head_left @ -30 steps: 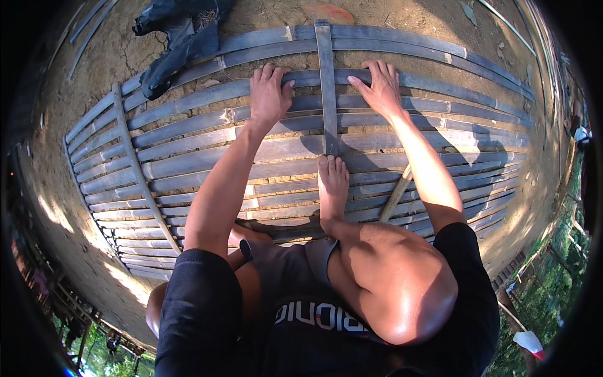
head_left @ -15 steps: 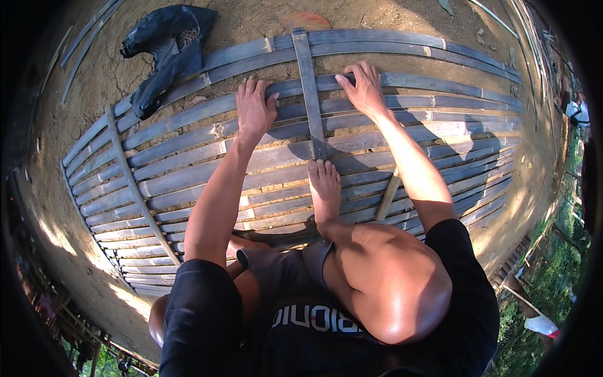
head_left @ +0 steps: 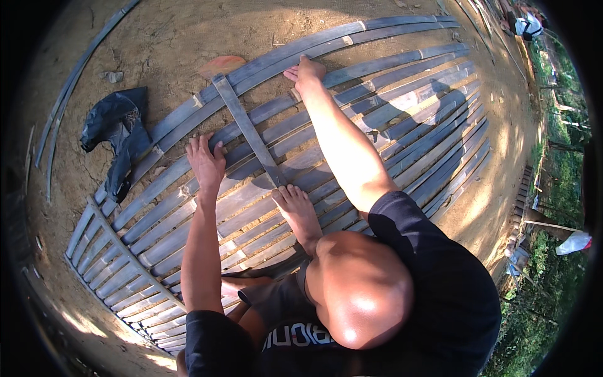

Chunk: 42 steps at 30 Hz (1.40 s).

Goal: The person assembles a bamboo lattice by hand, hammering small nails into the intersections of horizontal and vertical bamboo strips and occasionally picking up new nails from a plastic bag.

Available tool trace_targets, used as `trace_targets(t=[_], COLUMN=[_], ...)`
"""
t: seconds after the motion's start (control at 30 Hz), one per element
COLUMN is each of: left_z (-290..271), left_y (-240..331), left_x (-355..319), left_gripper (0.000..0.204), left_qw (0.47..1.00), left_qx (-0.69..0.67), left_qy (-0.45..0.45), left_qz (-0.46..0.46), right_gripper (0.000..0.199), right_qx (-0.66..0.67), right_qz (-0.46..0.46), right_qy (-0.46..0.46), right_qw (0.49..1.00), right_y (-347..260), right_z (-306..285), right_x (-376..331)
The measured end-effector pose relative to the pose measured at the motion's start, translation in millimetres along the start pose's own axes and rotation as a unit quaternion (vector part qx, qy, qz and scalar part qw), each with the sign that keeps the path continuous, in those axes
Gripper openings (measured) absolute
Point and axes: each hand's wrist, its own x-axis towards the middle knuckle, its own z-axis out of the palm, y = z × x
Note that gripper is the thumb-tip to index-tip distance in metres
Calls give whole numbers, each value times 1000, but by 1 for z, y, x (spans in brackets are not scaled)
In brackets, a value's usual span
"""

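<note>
A frame of dark grey split-bamboo slats [head_left: 242,202] lies on the ground beneath me, with a short crosspiece [head_left: 246,129] across its far slats. My left hand [head_left: 206,164] rests on a slat left of the crosspiece, its fingers apart and reaching over the far edge. To the right of the crosspiece, my right hand [head_left: 309,73] is at the outer pair of slats [head_left: 264,63], fingers stretched leftward and thumb raised. Whether its fingertips press on the bamboo, I cannot tell. My bare foot [head_left: 296,212] stands on the slats at the crosspiece's near end.
A crumpled black plastic bag [head_left: 119,125] lies over the frame's far left edge. A reddish-brown flat piece [head_left: 222,65] is on the dirt beyond the crosspiece. Loose strips [head_left: 78,72] lie at far left. Greenery [head_left: 534,314] and a white bag [head_left: 573,243] are on the right.
My view has swung to the right, so the frame appears tilted. My right hand has gone from the inner slat to the outer pair. The left hand stays on its slat.
</note>
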Motion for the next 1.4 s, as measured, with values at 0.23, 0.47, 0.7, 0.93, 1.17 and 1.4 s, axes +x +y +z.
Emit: trace_targets(t=[0.23,0.47,0.7,0.93,1.17,1.4], left_z=[0,-5,-14,-7,7,11], left_y=[-3,-2,11,5,18,16], left_x=[0,-2,2,50,55,50], left_gripper=[34,33,37,31,31,34], left_qw=[1000,1000,995,994,994,985], left_qx=[-5,-18,-68,70,13,-47], left_qy=[-9,9,69,83,36,98], left_qz=[-9,4,-23,-14,-106,-133], right_gripper=[37,37,40,46,43,33], right_qx=[-42,-46,-54,-91,-139,-637], right_qz=[35,33,34,63,59,-232], right_qy=[-95,-108,-106,-147,-162,-131], right_qw=[994,993,992,983,975,723], right_y=[-8,-7,-7,1,3,-43], right_z=[-15,-24,-37,-41,-63,-55], right_x=[20,15,24,49,93,63])
